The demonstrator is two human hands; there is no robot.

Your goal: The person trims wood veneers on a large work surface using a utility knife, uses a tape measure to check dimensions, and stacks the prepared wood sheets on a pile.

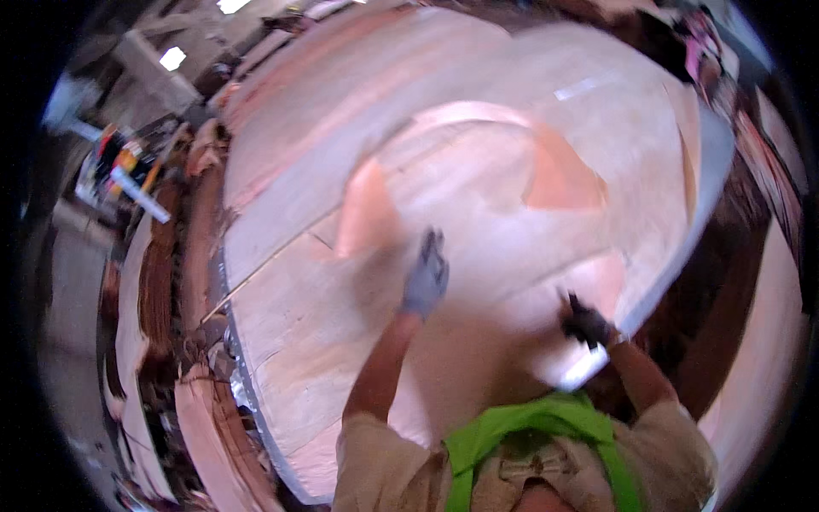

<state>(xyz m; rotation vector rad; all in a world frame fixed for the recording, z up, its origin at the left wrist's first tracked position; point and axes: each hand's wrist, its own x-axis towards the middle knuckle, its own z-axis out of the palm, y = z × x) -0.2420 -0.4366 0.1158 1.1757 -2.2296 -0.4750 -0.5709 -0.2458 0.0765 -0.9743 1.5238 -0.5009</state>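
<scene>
**Blur over both gloved hands on a broad, pale surface**

Motion smears the person's left hand (pixel 426 282), whose extended fingers point up the frame at centre; contact with the pale sheets (pixel 299 299) underneath cannot be confirmed. The right hand (pixel 587 324), right of centre, is a dark smudge, so its grip cannot be told; a glaring white patch (pixel 583 369) just below it is unreadable. The sheets fill the middle of the frame, with raised or curled orange-lit portions (pixel 559 175) above the hands. Green straps (pixel 525 414) and shoulders cover the bottom centre. A grey table edge (pixel 717 162) bounds the right; brown stacks (pixel 162 282) crowd the left. Open surface lies between the hands.
</scene>
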